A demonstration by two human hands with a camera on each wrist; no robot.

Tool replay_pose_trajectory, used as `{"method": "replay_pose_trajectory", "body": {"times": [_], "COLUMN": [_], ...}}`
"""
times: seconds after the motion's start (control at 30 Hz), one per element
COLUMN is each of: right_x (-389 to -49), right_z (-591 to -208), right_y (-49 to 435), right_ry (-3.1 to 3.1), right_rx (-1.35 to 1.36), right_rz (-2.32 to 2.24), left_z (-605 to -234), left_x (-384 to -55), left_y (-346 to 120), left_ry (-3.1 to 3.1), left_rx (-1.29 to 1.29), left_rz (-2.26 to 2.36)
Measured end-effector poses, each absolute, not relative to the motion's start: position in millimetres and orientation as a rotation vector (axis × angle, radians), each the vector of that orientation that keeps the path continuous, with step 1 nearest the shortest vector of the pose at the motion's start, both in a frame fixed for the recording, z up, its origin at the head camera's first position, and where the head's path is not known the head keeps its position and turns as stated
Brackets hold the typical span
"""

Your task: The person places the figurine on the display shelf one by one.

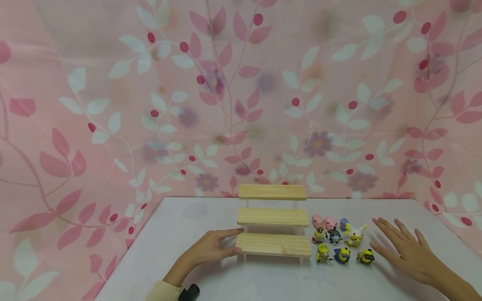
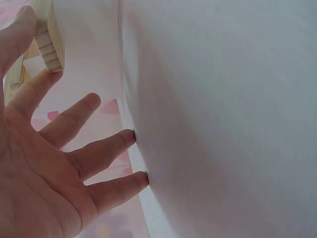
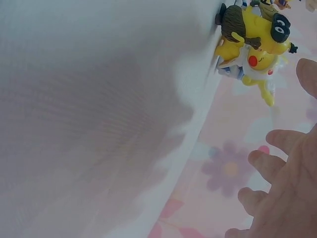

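Note:
A three-step display stand (image 1: 273,243) with pale wooden boards and clear legs stands on the white table. My left hand (image 1: 211,250) is at the left end of its lowest board, thumb and index finger gripping that end. The other fingers are spread, two of their tips near the table in the left wrist view. Several small figurines stand right of the stand: two pink pigs (image 1: 330,223), a white-and-yellow figure (image 1: 355,235) and yellow ones such as the dark-masked figure (image 1: 365,256). My right hand (image 1: 410,253) holds nothing, fingers spread, right of the figurines.
The white-covered table (image 1: 196,211) meets a pink floral cloth (image 1: 233,104) along its far edge. A black band (image 1: 189,292) is around my left wrist.

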State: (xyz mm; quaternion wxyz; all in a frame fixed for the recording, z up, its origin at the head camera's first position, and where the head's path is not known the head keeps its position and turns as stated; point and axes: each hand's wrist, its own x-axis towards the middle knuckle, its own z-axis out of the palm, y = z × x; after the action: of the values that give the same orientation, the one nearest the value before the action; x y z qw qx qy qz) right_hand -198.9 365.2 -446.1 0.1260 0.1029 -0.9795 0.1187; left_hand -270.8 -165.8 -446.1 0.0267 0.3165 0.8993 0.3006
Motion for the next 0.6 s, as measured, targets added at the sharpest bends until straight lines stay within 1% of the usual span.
{"method": "replay_pose_trajectory", "body": {"times": [0.6], "right_x": [-187], "right_z": [-429], "right_y": [355], "right_ry": [-2.884], "right_rx": [0.335], "right_rz": [0.494], "left_z": [-444], "left_x": [-272], "left_y": [-168], "left_ry": [2.747], "left_rx": [1.048], "left_rz": [0.939]}}
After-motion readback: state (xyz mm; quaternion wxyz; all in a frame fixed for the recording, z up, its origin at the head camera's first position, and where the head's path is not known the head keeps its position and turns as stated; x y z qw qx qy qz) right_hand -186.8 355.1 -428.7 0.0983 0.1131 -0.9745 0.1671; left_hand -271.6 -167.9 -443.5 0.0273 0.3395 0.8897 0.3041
